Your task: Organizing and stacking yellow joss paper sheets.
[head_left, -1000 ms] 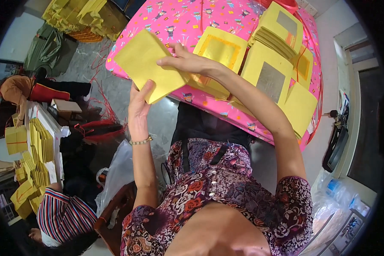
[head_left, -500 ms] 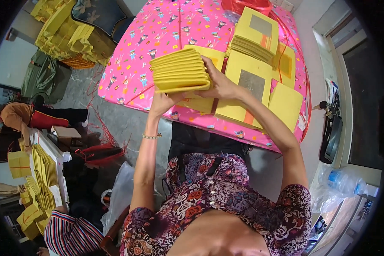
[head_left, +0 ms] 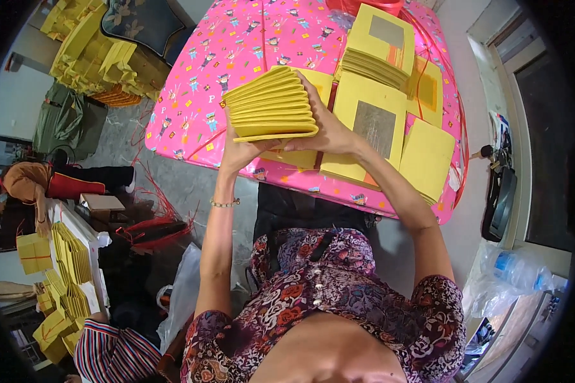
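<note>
Between my two hands is a thick bundle of yellow folded papers [head_left: 271, 105], held above the near edge of the pink table; its layers fan wider toward the right. My left hand [head_left: 238, 152] grips its left and lower side, the thumb beneath. From the right, my right hand [head_left: 329, 131] closes on it with fingers behind the far edge. Partly hidden under the bundle lies another yellow stack [head_left: 301, 157]. Just right of my right hand is a yellow paper stack with a silver patch [head_left: 345, 121].
Farther back stands a taller silver-patched stack [head_left: 364, 46], beside an orange-patched one [head_left: 427, 108] and a plain one [head_left: 429, 159]. Red strings and a red basin [head_left: 380, 6] edge the patterned pink table [head_left: 198, 96]. At left, two people work by a white table [head_left: 94, 255] with yellow bundles.
The bundle has been turned slightly, and its layers now spread in a clearer fan. My right hand has shifted a little lower and right, still gripping it.
</note>
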`<control>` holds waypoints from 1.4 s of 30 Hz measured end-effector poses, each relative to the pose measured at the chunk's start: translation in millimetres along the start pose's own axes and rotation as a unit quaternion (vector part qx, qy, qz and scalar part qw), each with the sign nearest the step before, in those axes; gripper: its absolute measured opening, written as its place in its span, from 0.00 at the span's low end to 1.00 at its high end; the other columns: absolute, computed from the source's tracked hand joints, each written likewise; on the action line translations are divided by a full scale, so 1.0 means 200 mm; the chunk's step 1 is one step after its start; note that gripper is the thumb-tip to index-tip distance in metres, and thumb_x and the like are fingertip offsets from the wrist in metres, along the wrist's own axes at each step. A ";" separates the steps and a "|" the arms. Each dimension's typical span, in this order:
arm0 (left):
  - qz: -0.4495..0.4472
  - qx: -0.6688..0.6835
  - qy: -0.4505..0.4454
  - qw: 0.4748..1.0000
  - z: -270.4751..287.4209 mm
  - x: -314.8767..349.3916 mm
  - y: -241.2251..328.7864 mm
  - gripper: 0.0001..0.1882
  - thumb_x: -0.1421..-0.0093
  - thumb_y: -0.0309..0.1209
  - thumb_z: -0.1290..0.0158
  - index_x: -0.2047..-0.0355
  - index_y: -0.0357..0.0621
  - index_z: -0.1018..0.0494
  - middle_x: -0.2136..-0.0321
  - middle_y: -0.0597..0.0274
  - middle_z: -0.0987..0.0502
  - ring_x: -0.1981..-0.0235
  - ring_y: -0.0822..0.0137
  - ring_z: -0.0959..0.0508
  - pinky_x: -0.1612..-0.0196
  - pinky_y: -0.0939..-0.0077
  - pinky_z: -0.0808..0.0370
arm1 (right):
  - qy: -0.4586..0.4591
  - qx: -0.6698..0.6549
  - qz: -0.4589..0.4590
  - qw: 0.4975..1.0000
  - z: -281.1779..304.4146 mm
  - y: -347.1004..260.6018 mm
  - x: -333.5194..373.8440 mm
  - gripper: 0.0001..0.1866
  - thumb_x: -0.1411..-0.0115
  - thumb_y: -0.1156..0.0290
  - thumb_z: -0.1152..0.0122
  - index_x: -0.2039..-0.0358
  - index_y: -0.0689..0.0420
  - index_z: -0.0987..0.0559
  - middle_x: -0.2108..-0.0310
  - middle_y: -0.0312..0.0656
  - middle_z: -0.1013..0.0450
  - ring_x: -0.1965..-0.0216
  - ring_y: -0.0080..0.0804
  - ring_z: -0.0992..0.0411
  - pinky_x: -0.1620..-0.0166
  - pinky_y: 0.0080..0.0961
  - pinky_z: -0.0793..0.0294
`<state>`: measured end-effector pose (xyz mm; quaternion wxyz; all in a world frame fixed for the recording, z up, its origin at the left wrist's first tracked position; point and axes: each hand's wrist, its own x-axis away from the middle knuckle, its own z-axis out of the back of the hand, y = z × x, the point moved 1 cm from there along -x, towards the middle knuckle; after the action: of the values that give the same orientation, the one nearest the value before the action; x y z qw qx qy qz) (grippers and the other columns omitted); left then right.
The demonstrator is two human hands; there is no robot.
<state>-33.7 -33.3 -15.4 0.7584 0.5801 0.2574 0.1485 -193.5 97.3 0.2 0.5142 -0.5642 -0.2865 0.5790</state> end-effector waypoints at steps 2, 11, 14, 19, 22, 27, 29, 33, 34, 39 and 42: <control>-0.020 -0.050 -0.027 0.998 0.03 -0.01 -0.01 0.41 0.61 0.26 0.29 0.49 0.38 0.40 0.57 0.58 0.25 0.57 0.66 0.24 0.51 0.72 0.27 | -0.007 -0.024 -0.003 1.000 -0.01 -0.01 -0.02 0.65 0.59 0.63 0.23 0.34 0.55 0.65 0.34 0.48 0.60 0.32 0.40 0.60 0.33 0.38 0.56; -0.012 -0.015 -0.037 0.999 0.05 -0.02 -0.02 0.33 0.60 0.30 0.29 0.53 0.39 0.31 0.59 0.60 0.23 0.58 0.68 0.23 0.53 0.72 0.27 | 0.014 -0.021 0.012 1.000 -0.03 -0.02 -0.01 0.62 0.57 0.71 0.25 0.33 0.51 0.64 0.33 0.40 0.58 0.33 0.32 0.57 0.34 0.34 0.53; -0.012 -0.039 -0.057 0.998 0.06 -0.03 0.00 0.31 0.59 0.30 0.30 0.53 0.40 0.29 0.58 0.61 0.23 0.57 0.69 0.23 0.54 0.73 0.27 | 0.017 0.022 0.023 0.999 -0.02 -0.01 -0.02 0.62 0.58 0.68 0.24 0.34 0.52 0.63 0.35 0.43 0.56 0.33 0.35 0.56 0.34 0.36 0.52; -0.027 -0.055 -0.056 0.997 0.05 -0.02 0.04 0.26 0.57 0.29 0.32 0.55 0.41 0.27 0.59 0.62 0.22 0.58 0.69 0.23 0.55 0.73 0.26 | 0.056 0.097 0.070 0.991 -0.03 0.01 -0.04 0.61 0.63 0.54 0.21 0.39 0.58 0.56 0.42 0.50 0.49 0.38 0.45 0.50 0.37 0.41 0.49; -0.031 -0.059 -0.042 0.997 0.04 0.00 -0.01 0.25 0.56 0.28 0.34 0.56 0.40 0.27 0.60 0.62 0.22 0.58 0.70 0.23 0.55 0.73 0.26 | 0.057 0.114 0.062 0.990 -0.02 0.01 -0.05 0.62 0.65 0.52 0.21 0.40 0.57 0.55 0.43 0.51 0.47 0.38 0.45 0.49 0.38 0.41 0.47; -0.015 -0.068 -0.003 0.998 0.02 0.01 -0.07 0.23 0.55 0.28 0.34 0.57 0.39 0.26 0.61 0.61 0.22 0.59 0.69 0.23 0.57 0.73 0.27 | 0.032 0.147 0.040 0.988 0.02 0.00 -0.06 0.57 0.62 0.63 0.21 0.39 0.55 0.53 0.44 0.45 0.44 0.39 0.38 0.45 0.39 0.37 0.44; -0.006 -0.051 -0.011 0.999 0.02 0.00 -0.07 0.22 0.55 0.30 0.34 0.58 0.38 0.25 0.62 0.60 0.22 0.60 0.68 0.23 0.57 0.72 0.27 | 0.061 0.174 0.044 0.982 0.04 -0.03 -0.06 0.56 0.62 0.60 0.21 0.39 0.56 0.50 0.46 0.45 0.43 0.40 0.38 0.44 0.39 0.35 0.43; -0.028 -0.181 0.022 0.983 0.06 -0.01 -0.07 0.21 0.54 0.31 0.34 0.59 0.38 0.25 0.64 0.61 0.21 0.63 0.67 0.22 0.58 0.72 0.27 | 0.058 0.203 0.061 0.976 0.07 -0.08 -0.06 0.58 0.62 0.55 0.22 0.39 0.58 0.51 0.46 0.48 0.43 0.41 0.40 0.44 0.40 0.35 0.42; -0.033 -0.175 0.009 0.984 0.07 -0.01 -0.04 0.21 0.54 0.31 0.34 0.59 0.38 0.25 0.64 0.61 0.21 0.63 0.67 0.22 0.58 0.72 0.27 | 0.048 0.194 0.091 0.976 0.08 -0.12 -0.06 0.58 0.62 0.54 0.22 0.39 0.59 0.51 0.46 0.49 0.43 0.41 0.41 0.43 0.40 0.34 0.42; 0.047 0.077 -0.033 0.995 0.00 -0.06 0.10 0.27 0.54 0.28 0.35 0.54 0.33 0.29 0.59 0.55 0.24 0.59 0.64 0.24 0.55 0.72 0.27 | 0.050 0.150 0.065 0.985 0.20 -0.27 0.03 0.55 0.59 0.53 0.24 0.40 0.61 0.50 0.48 0.51 0.39 0.46 0.40 0.39 0.44 0.33 0.37; 0.063 0.110 -0.056 0.990 -0.13 -0.08 0.24 0.30 0.53 0.29 0.36 0.50 0.33 0.33 0.56 0.55 0.26 0.56 0.64 0.25 0.53 0.72 0.28 | 0.092 0.092 -0.026 0.991 0.26 -0.37 0.11 0.46 0.55 0.56 0.27 0.43 0.62 0.43 0.54 0.48 0.34 0.49 0.36 0.34 0.47 0.33 0.33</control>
<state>-58.4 -7.8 29.8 0.6925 0.6825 0.1918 0.1339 -218.4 152.9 69.9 0.6033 -0.5577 -0.1978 0.5347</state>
